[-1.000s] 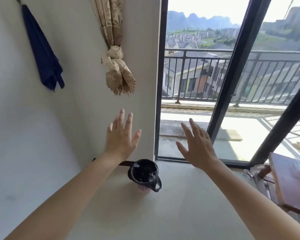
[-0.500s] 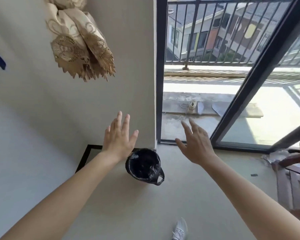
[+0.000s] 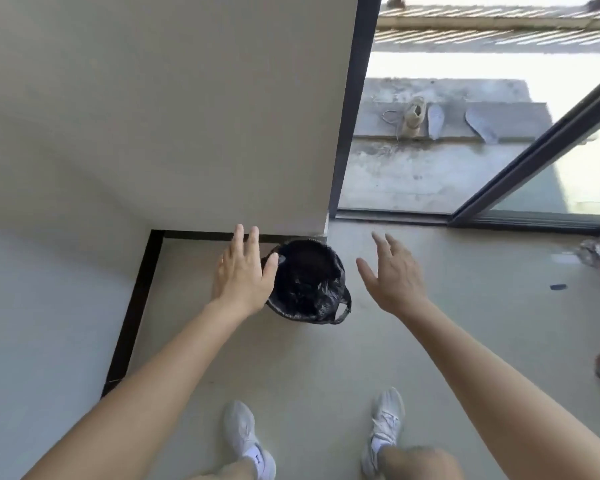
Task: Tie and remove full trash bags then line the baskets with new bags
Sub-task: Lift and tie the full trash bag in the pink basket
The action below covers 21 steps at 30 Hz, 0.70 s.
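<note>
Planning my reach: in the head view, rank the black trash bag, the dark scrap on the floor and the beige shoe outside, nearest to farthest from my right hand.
From the right hand:
1. black trash bag, just left of it.
2. dark scrap, lying off to its right.
3. beige shoe, outside, ahead.

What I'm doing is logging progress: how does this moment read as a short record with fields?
bag: black, open-topped, untied, on the floor in the corner by the wall
left hand: open, overlapping the bag's left rim in view; contact unclear
right hand: open, right of the bag, apart from it
task step: tying not yet begun
</note>
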Tool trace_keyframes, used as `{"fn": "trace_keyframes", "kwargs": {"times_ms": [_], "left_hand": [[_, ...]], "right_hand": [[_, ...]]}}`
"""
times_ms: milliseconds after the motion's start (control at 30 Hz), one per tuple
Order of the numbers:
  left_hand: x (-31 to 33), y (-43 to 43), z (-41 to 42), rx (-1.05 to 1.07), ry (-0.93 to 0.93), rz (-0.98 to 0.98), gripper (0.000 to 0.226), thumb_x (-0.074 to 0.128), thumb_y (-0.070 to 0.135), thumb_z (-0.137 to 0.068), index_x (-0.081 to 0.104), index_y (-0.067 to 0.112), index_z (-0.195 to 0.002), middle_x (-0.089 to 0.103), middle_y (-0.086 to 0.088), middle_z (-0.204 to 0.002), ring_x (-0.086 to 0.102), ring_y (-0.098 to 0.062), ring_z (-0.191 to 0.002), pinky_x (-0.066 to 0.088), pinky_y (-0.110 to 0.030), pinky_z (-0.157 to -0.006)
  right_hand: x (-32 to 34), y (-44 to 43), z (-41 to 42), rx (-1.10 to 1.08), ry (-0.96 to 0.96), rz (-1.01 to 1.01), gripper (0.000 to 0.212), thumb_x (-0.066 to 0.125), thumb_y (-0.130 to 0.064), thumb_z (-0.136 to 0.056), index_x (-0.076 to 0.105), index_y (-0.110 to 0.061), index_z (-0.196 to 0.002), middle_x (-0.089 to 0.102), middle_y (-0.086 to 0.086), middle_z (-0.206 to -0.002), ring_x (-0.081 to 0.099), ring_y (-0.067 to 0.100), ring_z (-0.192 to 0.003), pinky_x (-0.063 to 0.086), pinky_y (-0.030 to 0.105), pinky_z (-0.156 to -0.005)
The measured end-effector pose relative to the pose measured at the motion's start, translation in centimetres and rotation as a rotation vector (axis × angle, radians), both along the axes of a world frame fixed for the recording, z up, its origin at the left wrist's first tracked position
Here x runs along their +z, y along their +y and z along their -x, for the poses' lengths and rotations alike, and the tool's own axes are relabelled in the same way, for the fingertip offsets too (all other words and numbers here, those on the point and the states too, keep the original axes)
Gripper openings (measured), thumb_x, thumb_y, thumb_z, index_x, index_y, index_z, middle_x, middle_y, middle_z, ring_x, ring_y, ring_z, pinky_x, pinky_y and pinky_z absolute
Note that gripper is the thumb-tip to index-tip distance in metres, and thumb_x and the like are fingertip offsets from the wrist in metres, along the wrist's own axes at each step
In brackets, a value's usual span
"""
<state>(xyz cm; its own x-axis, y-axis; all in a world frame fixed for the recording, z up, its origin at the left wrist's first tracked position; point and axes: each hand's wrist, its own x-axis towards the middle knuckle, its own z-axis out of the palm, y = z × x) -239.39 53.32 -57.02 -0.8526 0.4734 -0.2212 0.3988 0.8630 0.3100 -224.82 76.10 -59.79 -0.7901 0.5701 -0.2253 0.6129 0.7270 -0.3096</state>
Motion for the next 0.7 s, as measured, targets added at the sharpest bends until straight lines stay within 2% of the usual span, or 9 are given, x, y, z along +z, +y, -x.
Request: {"fn": "trace_keyframes", "kwargs": {"times_ms": [133,267,333,400,467,533,600,633,700], "left_hand": [[-13.6,-0.8,1.2,0.098,-0.128,-0.137,0.068,0.034,0.052,-0.1,0.018,0.016,-0.156,0.014,-0.011,-0.164,0.016,-0.025,-0.15,0.019,-0.042,-0.118],[-26.7,-1.3,1.9,0.241,-0.122,-0.149,0.065,0.035,0.048,-0.102,0.022,0.011,-0.154,0.023,-0.013,-0.161,0.02,-0.027,-0.148,0.019,-0.042,-0.118],[-32.4,-1.5,2.5,0.449,-0.173,-0.237,0.065,0.034,0.051,-0.101,0.029,0.01,-0.152,0.031,-0.014,-0.157,0.028,-0.028,-0.144,0.024,-0.043,-0.115],[-37.5,-1.5,3.2,0.74,-0.305,-0.397,0.068,0.028,0.057,-0.098,0.036,0.01,-0.147,0.038,-0.013,-0.153,0.038,-0.031,-0.138,0.03,-0.043,-0.111],[-42.0,-1.4,4.2,0.987,-0.457,-0.549,0.07,0.024,0.062,-0.097,0.039,0.012,-0.144,0.042,-0.011,-0.15,0.042,-0.032,-0.133,0.034,-0.045,-0.11],[-45.9,-1.4,5.6,1.132,-0.612,-0.663,0.071,0.025,0.066,-0.095,0.044,0.017,-0.142,0.05,-0.008,-0.145,0.049,-0.03,-0.127,0.037,-0.05,-0.109],[-49.1,-1.9,6.8,1.132,-0.882,-0.855,0.076,0.025,0.072,-0.092,0.056,0.018,-0.133,0.062,-0.01,-0.133,0.059,-0.03,-0.117,0.041,-0.053,-0.106],[-50.4,-2.1,7.1,1.059,-1.026,-0.985,0.082,0.023,0.076,-0.09,0.062,0.016,-0.13,0.065,-0.012,-0.13,0.061,-0.032,-0.116,0.044,-0.053,-0.104],[-52.0,-2.0,8.2,0.838,-1.178,-1.179,0.087,0.021,0.079,-0.089,0.069,0.016,-0.125,0.064,-0.014,-0.132,0.063,-0.034,-0.117,0.051,-0.051,-0.096]], "right_hand": [[-13.9,-0.9,0.6,-0.132,-0.032,0.137,0.067,0.043,-0.053,-0.099,0.03,-0.018,-0.155,0.035,0.016,-0.157,0.031,0.03,-0.146,0.026,0.046,-0.118],[-26.6,-1.5,0.9,-0.208,-0.011,0.197,0.067,0.042,-0.056,-0.1,0.03,-0.02,-0.155,0.035,0.016,-0.156,0.027,0.028,-0.148,0.023,0.049,-0.119],[-31.9,-1.8,1.2,-0.302,0.052,0.273,0.067,0.041,-0.056,-0.1,0.03,-0.021,-0.155,0.034,0.013,-0.157,0.025,0.026,-0.149,0.021,0.048,-0.12],[-36.5,-1.9,1.6,-0.465,0.15,0.428,0.068,0.04,-0.058,-0.1,0.029,-0.02,-0.155,0.033,0.01,-0.159,0.024,0.024,-0.148,0.02,0.046,-0.121],[-40.3,-1.7,2.1,-0.649,0.216,0.583,0.078,0.035,-0.07,-0.094,0.028,-0.024,-0.156,0.032,0.008,-0.16,0.024,0.025,-0.149,0.019,0.047,-0.122],[-43.6,-1.1,2.8,-0.748,0.233,0.714,0.093,0.024,-0.09,-0.08,0.036,-0.033,-0.153,0.04,0.003,-0.157,0.031,0.027,-0.146,0.021,0.051,-0.121],[-46.5,-0.2,3.7,-0.759,0.309,0.939,0.109,0.018,-0.104,-0.061,0.047,-0.041,-0.145,0.049,-0.002,-0.151,0.04,0.023,-0.142,0.027,0.05,-0.12],[-47.7,0.1,4.2,-0.738,0.377,1.062,0.111,0.022,-0.108,-0.054,0.053,-0.044,-0.14,0.055,-0.004,-0.147,0.047,0.02,-0.138,0.033,0.047,-0.118],[-49.6,0.7,5.3,-0.644,0.489,1.181,0.1,0.031,-0.108,-0.05,0.065,-0.05,-0.125,0.067,-0.008,-0.132,0.06,0.015,-0.124,0.047,0.041,-0.108]]}}
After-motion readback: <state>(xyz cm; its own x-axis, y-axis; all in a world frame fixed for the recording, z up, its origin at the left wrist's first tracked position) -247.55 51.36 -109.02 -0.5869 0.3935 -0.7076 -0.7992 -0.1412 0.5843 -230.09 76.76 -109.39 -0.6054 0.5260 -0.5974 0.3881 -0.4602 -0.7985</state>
